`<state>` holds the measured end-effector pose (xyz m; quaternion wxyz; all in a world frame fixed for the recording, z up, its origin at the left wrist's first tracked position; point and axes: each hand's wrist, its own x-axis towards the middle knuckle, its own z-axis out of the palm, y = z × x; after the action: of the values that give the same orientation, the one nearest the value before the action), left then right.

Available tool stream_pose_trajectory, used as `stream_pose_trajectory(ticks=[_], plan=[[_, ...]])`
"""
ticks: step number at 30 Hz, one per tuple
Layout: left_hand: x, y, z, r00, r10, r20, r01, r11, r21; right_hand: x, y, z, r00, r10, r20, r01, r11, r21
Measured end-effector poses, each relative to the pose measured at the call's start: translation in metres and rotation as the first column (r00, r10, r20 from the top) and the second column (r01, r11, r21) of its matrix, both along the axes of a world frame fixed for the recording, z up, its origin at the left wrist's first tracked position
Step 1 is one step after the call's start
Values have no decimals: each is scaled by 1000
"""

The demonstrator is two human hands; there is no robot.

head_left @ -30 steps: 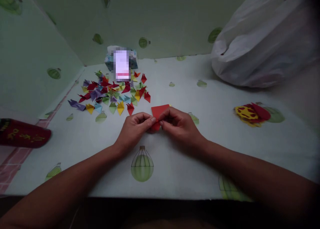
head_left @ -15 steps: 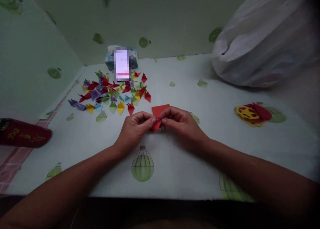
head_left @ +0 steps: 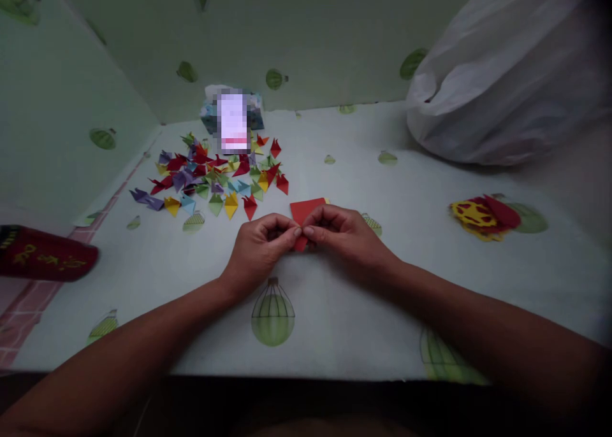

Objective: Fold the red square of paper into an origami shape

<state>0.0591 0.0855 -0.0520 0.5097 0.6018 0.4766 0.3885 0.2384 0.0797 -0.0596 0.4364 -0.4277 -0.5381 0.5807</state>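
"While both hands are mid-pinch, what's different from the earlier frames?"

"Thumbs. Left hand (head_left: pixel 261 246) and right hand (head_left: pixel 347 236) now have their thumb tips together. Half a second ago a gap showed between them. The small red piece (head_left: pixel 301 243) shows narrower below the thumbs."

"Grip?"

"Both narrow, fingertips closed on the small red piece, held between them. Right index finger curls over the top."

"And the red sheet?"

"Red sheet (head_left: pixel 307 209) sits just beyond the fingertips, a bit of yellow at its far right corner. Same spot as before."

"Anything else moved?"

"No. Folded paper pieces (head_left: pixel 231 204), mixed colors, are scattered beyond the left hand and to its left. Yellow and red cutouts (head_left: pixel 473 213) lie well off to the right of the right hand."

"Hard to make out?"

"Fingers hide the small piece's folds, and can't tell if it joins the sheet. Bright screen (head_left: pixel 234 121) beyond the left hand is pixelated, covering part of the tissue box (head_left: pixel 209 115). White plastic bag (head_left: pixel 497 93), beyond the right hand and farther right, fades into the dark frame edge; contents unclear. Red container (head_left: pixel 48 255), far left of the left hand, is cut off, lettering blurry."
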Motion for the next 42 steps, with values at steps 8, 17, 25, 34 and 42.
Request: stream_pose_trajectory(ticks=[8,17,25,34,42], plan=[[-4,5,2,991,-93,101,107,984,-143,1,1,0,995,-36,94,35,999,6],[-4,7,2,986,-43,163,82,969,-235,1,-1,3,993,-58,100,58,998,2],[-4,7,2,984,-47,169,88,966,-241,1,0,1,996,-36,82,37,999,-16],[-4,7,2,984,-96,150,130,962,-240,3,0,-1,992,-18,125,20,1000,-13],[-5,10,-5,971,-134,197,178,958,-227,1,-1,4,988,-76,134,75,997,9]])
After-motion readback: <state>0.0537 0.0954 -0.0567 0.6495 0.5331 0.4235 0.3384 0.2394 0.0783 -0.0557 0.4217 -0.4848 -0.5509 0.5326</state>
